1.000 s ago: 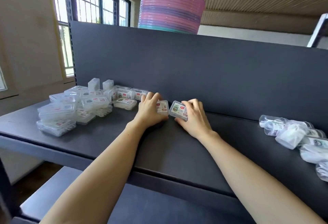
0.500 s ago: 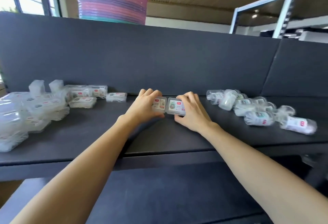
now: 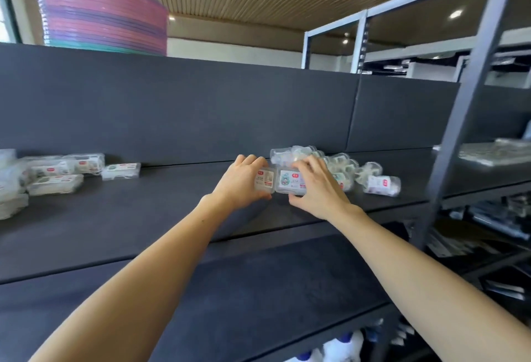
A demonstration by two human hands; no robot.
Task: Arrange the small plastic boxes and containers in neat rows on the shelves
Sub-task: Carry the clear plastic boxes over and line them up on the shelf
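Dark grey shelving (image 3: 120,218) fills my view, a lower ledge nearest me and the main shelf beyond it. My forearms reach over the ledge. My left hand (image 3: 240,186) curls its fingers round a small clear box (image 3: 265,179) with a red-marked label, thumb at its near edge. My right hand (image 3: 316,189) pinches a second clear box (image 3: 290,180), thumb below and fingers over its top; the two boxes touch side by side on the shelf. Just behind my right hand lies a jumble of clear round containers (image 3: 379,183). Well off to the left sits a heap of flat clear boxes (image 3: 57,175). Beyond the back panel (image 3: 184,109) rises a stack of pink and purple basins (image 3: 103,17).
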